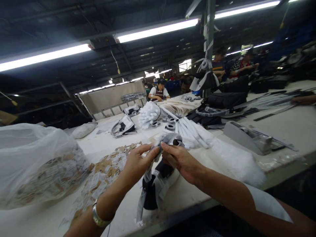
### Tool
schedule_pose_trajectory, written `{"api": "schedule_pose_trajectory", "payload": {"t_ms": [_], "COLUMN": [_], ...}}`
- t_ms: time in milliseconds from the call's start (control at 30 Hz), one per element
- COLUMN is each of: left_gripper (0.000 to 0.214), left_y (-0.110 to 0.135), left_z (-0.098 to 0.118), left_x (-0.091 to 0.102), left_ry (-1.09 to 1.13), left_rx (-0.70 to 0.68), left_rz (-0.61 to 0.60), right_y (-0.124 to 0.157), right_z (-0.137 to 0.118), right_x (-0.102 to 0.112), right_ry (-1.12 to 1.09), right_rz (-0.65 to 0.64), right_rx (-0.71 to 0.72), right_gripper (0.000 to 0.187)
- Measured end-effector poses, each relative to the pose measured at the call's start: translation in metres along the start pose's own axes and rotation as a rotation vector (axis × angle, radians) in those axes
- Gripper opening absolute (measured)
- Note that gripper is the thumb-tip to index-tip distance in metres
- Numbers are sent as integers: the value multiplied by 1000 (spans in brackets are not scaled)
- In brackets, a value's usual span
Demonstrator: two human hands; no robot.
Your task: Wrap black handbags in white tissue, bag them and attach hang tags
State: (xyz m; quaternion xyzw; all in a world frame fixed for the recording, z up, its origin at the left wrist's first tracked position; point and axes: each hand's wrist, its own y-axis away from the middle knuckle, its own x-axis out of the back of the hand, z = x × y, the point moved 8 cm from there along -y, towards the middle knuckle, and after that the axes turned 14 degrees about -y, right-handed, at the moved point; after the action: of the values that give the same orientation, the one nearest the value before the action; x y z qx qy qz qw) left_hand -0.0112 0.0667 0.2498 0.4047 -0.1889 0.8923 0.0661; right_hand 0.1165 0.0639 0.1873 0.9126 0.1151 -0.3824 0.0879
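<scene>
My left hand [138, 163] pinches a grey strap wrapped in thin translucent film, thumb on top. From the other side my right hand [184, 162] grips the same wrapped strap [170, 137], thumbs close together. A small brownish flat piece [170, 160] shows under my right fingers; whether they hold it I cannot tell. The strap appears to belong to a black bag [150, 196] partly covered in white wrapping, which hangs or rests below my hands at the table's near side. My hands hide part of it.
Left lie a heap of small paper and card tags [103, 174] and a translucent sack [41, 164] of them. White foam rods [190, 128], a grey tape dispenser [247, 136] and a clear plastic bundle [234, 161] lie ahead and right. A co-worker [159, 92] sits beyond the table.
</scene>
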Motion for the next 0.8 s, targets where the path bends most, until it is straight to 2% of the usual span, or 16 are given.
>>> {"api": "schedule_pose_trajectory", "payload": {"t_ms": [67,133,167,267,333,400,500,567,700,800], "left_gripper": [33,37,46,93,105,93,54,37,32,28], "left_y": [1,1,1,1,1,2,4,7,10,10], "left_z": [1,-5,-11,-26,-27,-22,-9,-5,-5,-5], "left_x": [-2,-7,-10,-19,-24,-25,-25,-25,-26,-26], "left_ry": [30,147,231,511,647,708,686,648,620,587], "left_rx": [-2,58,109,268,312,292,204,172,178,179], "left_rz": [16,15,18,9,-16,-40,-75,-68,-25,5], "right_y": [0,1,1,0,-1,-1,1,5,9,11], "right_z": [0,1,1,1,0,-3,-5,-6,-4,3], "right_x": [-3,-3,-2,-1,-1,0,3,6,17,23], "right_ry": [-15,-27,-31,-27,-1,36,40,-41,-250,-290], "right_rz": [-1,13,21,20,8,13,9,-23,-64,-80], "right_rx": [34,63,72,69,57,36,-37,-69,-37,30], "right_gripper": [35,33,33,34,32,31,29,29,29,23]}}
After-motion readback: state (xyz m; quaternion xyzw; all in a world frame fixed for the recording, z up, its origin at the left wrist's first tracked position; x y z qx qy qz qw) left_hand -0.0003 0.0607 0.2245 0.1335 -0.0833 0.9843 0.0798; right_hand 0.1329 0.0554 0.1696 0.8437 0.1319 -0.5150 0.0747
